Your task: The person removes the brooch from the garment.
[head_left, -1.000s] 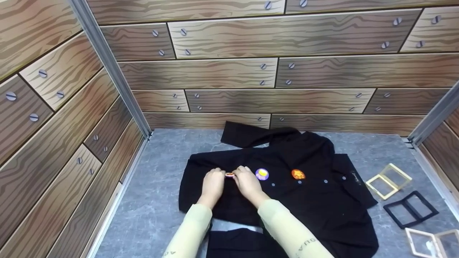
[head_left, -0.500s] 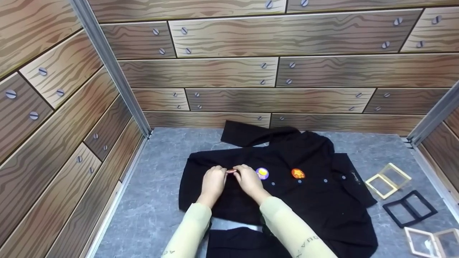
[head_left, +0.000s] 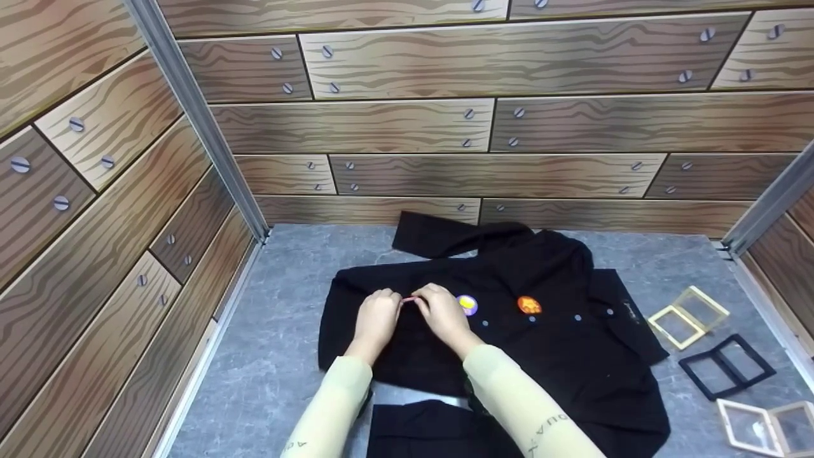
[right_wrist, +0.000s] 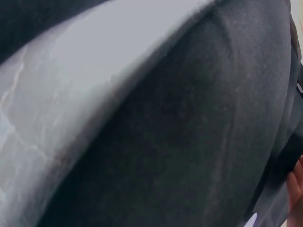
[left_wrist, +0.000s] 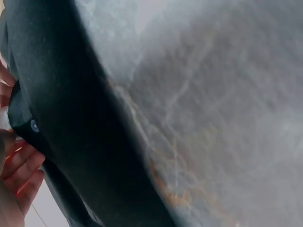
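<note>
"Pinching, weren't they, in the head view?"

"Both, as far as I could make out. The left hand (head_left: pixel 376 318) and the right hand (head_left: pixel 445 313) came close together above the black button-front shirt (head_left: pixel 534 346), fingertips clamped on opposite ends of a thin red piece (head_left: pixel 409 299). It sat edge-on between them, over the shirt's left part, so its face was hidden."

"Why two hands for that?"

"My guess was that so small a thing wanted steadying from both sides. The purple-and-yellow round badge (head_left: pixel 467 305) and the orange round badge (head_left: pixel 529 305) lay face up on the cloth, near the buttons (head_left: pixel 532 319), perhaps so their fronts would show."

"And off to the right?"

"A yellow hinged frame (head_left: pixel 689 319), a black hinged frame (head_left: pixel 729 369) and a pale hinged frame (head_left: pixel 776 434) lay unfolded on the grey marbled surface (head_left: pixel 273 356), probably set beside the shirt to stay off the work."

"What did the left wrist view add?"

"Fingers (left_wrist: pixel 26 172) at the edge, by a black fold with one button. The fold looked lifted, maybe to give slack. The red piece didn't show."

"The right wrist?"

"Mostly dark cloth, with fingertips at the right edge. What they gripped, I couldn't tell from there."
</note>
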### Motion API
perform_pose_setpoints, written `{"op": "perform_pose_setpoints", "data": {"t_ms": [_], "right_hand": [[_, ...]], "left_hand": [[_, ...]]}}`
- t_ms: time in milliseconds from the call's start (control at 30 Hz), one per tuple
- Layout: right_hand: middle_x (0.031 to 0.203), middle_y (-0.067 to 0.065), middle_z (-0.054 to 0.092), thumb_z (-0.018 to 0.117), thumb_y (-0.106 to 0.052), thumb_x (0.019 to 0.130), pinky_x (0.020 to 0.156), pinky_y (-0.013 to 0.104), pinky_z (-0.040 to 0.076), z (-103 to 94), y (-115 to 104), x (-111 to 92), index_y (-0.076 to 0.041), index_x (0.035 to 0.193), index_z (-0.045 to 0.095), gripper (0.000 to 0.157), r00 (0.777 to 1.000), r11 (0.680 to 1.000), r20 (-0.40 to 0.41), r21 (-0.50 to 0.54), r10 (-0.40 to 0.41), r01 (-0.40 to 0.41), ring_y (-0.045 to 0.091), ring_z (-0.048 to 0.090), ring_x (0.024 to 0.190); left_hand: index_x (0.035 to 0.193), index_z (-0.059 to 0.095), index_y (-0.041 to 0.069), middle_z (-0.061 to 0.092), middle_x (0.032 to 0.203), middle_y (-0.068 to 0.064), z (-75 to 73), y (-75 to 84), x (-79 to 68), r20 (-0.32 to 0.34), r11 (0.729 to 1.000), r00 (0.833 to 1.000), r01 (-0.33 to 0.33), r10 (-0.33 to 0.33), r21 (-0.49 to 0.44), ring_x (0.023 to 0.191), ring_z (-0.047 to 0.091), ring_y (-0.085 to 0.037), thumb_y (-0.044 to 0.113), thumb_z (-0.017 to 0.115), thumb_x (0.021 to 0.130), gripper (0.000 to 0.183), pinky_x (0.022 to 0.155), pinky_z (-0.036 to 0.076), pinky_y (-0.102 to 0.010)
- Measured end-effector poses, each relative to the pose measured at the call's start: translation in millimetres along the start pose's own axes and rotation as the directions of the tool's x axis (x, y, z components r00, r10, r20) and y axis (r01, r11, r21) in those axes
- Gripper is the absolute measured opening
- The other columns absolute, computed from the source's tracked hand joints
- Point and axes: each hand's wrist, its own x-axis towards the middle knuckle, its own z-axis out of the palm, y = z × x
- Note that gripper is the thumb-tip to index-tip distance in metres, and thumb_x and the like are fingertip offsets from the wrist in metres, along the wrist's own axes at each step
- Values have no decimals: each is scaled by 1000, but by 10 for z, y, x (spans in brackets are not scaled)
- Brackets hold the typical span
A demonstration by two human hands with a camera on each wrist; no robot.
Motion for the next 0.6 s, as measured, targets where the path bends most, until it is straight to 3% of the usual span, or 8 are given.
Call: {"op": "perform_pose_setpoints", "data": {"t_ms": [333,600], "right_hand": [[95,9,77,69,-15,102,89,44,60,-46,3,28,-6,97,79,15,1000,1000,13,-20,-10,10,30,74,94],[94,10,75,66,-12,103,88,44,59,-60,0,9,-5,97,77,14,999,999,29,-30,13,-12,30,72,93]], "left_hand": [[93,76,5,74,93,-8,-81,-8,55,27,991,998,53,-50,-123,91,70,-29,14,73,97,10,83,60,-42],[96,77,6,76,95,-9,-69,17,61,42,970,993,113,-107,-215,95,73,-29,13,72,99,10,86,61,-42]]}}
